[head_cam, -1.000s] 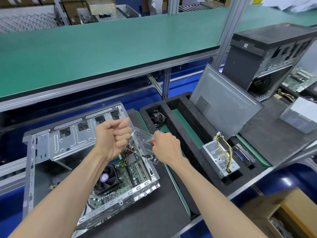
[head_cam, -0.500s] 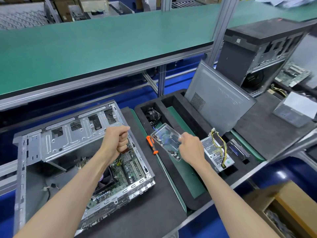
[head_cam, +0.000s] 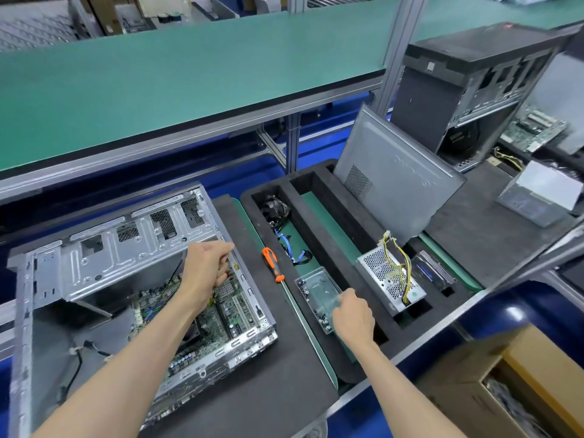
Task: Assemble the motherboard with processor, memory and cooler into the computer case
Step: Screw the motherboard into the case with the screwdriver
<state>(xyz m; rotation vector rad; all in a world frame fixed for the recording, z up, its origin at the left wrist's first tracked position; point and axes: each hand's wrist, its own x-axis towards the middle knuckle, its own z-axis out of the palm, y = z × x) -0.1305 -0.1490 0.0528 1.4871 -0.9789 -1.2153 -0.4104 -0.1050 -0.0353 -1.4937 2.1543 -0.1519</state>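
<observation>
One clear screw box [head_cam: 319,297] has just been set down from above the computer case [head_cam: 126,279] into the foam tray [head_cam: 357,229] beside the orange screwdriver [head_cam: 272,264], the right hand [head_cam: 352,320] still pinching its edge, while the left hand [head_cam: 207,273], fingers curled apparently on screws, hovers over the seated motherboard [head_cam: 227,308], so fastening seems next.

We can read no text anywhere. The leaning grey side panel [head_cam: 395,172] carries faint embossed lettering, too dim for us to make out. A small pale sticker on the black computer tower [head_cam: 474,74] is too blurred to tell any print.
</observation>
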